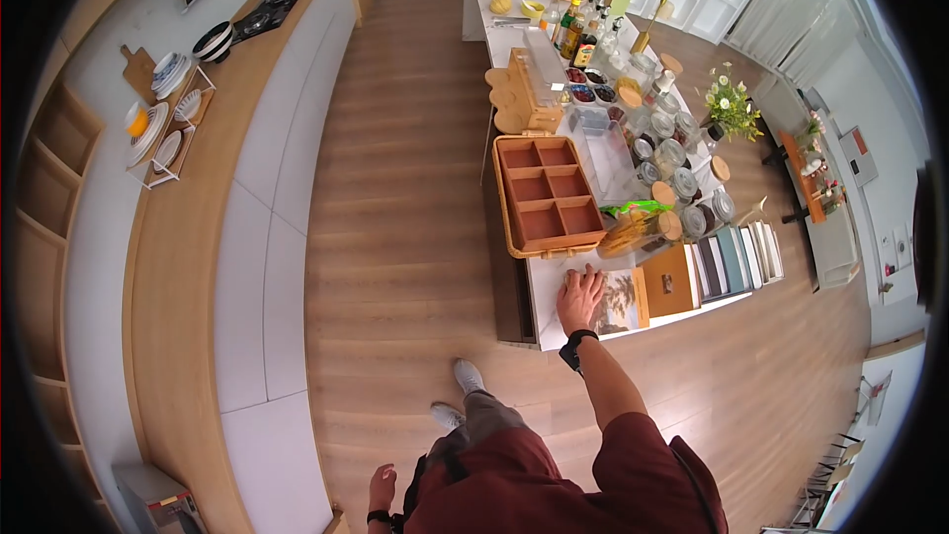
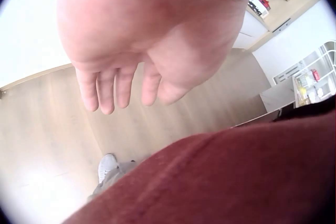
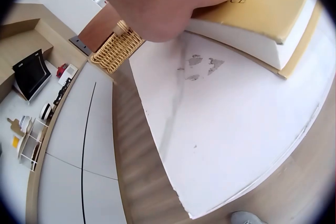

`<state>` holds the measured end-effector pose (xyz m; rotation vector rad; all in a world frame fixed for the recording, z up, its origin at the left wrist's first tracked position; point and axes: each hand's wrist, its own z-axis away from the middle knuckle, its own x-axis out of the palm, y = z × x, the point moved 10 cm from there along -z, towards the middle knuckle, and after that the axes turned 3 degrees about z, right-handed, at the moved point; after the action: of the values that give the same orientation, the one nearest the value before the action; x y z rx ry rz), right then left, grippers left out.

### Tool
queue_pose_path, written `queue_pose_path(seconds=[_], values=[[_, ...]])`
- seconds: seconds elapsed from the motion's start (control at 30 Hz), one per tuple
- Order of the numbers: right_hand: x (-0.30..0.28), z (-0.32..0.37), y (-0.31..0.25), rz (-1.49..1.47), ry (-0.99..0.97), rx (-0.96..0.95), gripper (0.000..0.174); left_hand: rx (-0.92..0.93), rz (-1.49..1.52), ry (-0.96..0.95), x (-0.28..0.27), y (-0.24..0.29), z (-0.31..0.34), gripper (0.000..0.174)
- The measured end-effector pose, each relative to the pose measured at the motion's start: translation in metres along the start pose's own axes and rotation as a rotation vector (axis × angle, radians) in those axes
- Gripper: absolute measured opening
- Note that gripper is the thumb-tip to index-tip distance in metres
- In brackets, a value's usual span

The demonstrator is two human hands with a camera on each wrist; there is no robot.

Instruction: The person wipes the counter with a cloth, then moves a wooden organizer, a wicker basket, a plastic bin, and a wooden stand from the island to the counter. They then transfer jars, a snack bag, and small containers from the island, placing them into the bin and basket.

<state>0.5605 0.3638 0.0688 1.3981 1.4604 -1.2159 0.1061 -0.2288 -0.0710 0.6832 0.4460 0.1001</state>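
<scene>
A: Largest first. What do you log?

B: Long wooden counter (image 1: 183,287) on the person's left, pale cupboard fronts below. Across the plank floor, a white-topped table (image 1: 547,302); glass jars (image 1: 682,181) crowd its right half.

A: And the near end of that table?

B: Brown divided box (image 1: 505,206), six compartments, wicker round the rim. Row of books (image 1: 736,257) along the right side. Between box and near edge, one book (image 1: 620,302) lies flat close to the corner. Yellowish cover, tree picture on it.

A: The person?

B: Standing at the corner, dark red top. Right hand (image 1: 581,299) rests at the left side of that flat book, back of the hand up, fingers extended and a little apart. It touches the book; I see no curl round it, though the fingertips are out of the wrist view.

A: Left hand?

B: Left hand (image 1: 383,487) hangs by the hip, well apart from the table. Palm bare, fingers loose and slightly bent, nothing held.

A: Smallest items?

B: Black watch (image 1: 573,350) on the right wrist. Grey worn patches (image 3: 195,61) on the tabletop, just beside the book.
</scene>
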Motion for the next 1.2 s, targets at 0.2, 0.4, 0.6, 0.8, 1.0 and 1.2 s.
queue_pose_path(seconds=[0.2, 0.4, 0.6, 0.8, 1.0, 1.2], values=[[0.002, -0.001, 0.001, -0.004, 0.016, -0.006, 0.033, 0.036, -0.07, 0.007, -0.004, 0.025, -0.017, 0.036], [-0.005, 0.0, -0.004, 0.03, -0.046, -0.023, 0.043, -0.041, -0.083, 0.018, -0.014, 0.004, -0.013, 0.036], [-0.037, 0.011, -0.022, -0.057, -0.029, -0.049, 0.056, -0.035, -0.105, 0.002, -0.013, -0.013, -0.012, 0.034], [-0.061, 0.04, -0.093, -0.314, -0.16, -0.515, 0.039, 0.056, -0.121, -0.057, 0.007, -0.006, -0.023, 0.035], [-0.021, 0.153, -0.179, -0.639, -0.481, -0.926, 0.027, 0.211, -0.186, 0.009, 0.021, 0.009, -0.032, 0.033], [0.07, 0.286, -0.225, -0.671, -1.059, -1.124, 0.032, 0.095, 0.059, 0.31, -0.013, 0.05, 0.033, 0.035]])
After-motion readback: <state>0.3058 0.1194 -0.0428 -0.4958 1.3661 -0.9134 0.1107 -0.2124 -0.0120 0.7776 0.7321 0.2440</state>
